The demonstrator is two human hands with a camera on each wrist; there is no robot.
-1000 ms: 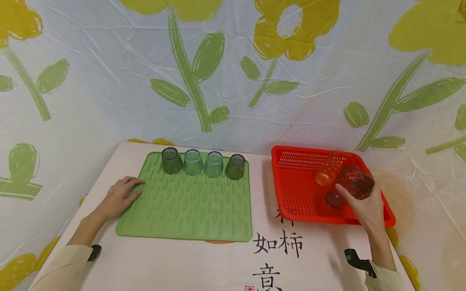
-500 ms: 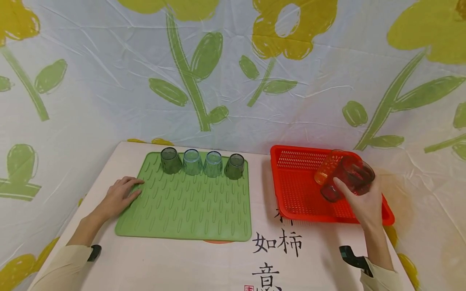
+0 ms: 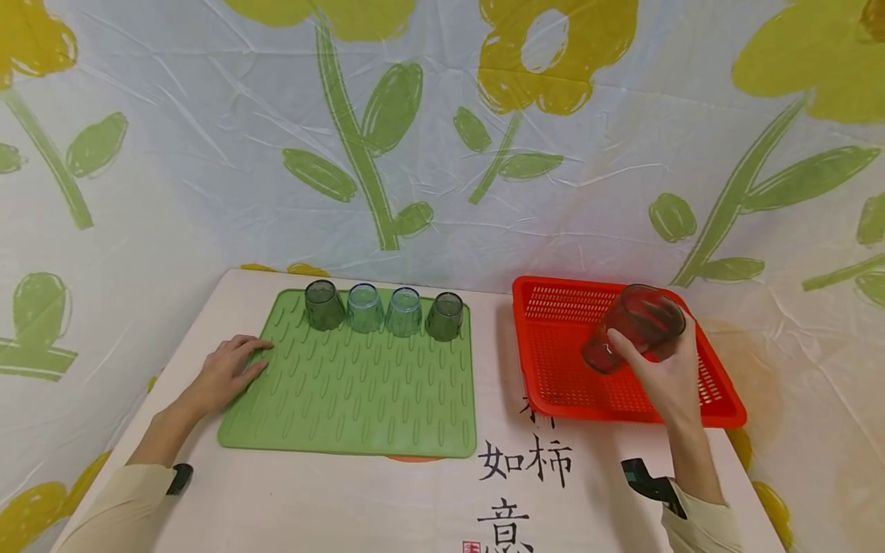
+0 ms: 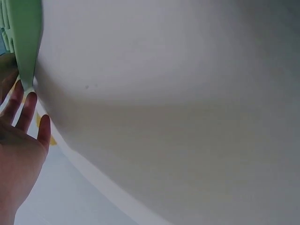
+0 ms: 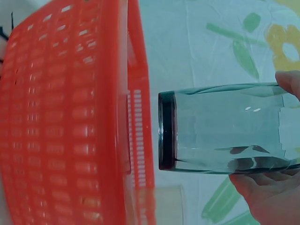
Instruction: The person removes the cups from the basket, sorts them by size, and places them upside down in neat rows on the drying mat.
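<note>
My right hand (image 3: 667,380) grips a dark-tinted drinking glass (image 3: 625,326) over the red basket (image 3: 522,346), its thumb on the near side. The glass is tilted. In the right wrist view its thick base (image 5: 167,131) points toward the basket wall, with a gap between. A second glass (image 5: 169,206) shows partly at the basket in that view; in the head view it is hidden. My left hand (image 3: 224,375) rests at the left edge of the green ridged mat (image 3: 346,399), fingertips touching the edge. It holds nothing.
Several glasses stand in a row along the mat's back edge: a dark glass (image 3: 324,307), a bluish glass (image 3: 365,310), another bluish glass (image 3: 404,313) and a second dark glass (image 3: 445,318). A flower-printed cloth (image 3: 442,153) hangs behind the table.
My right hand has moved left and slightly up with the dark glass, which now covers the other glass in the head view. My left hand stays put.
</note>
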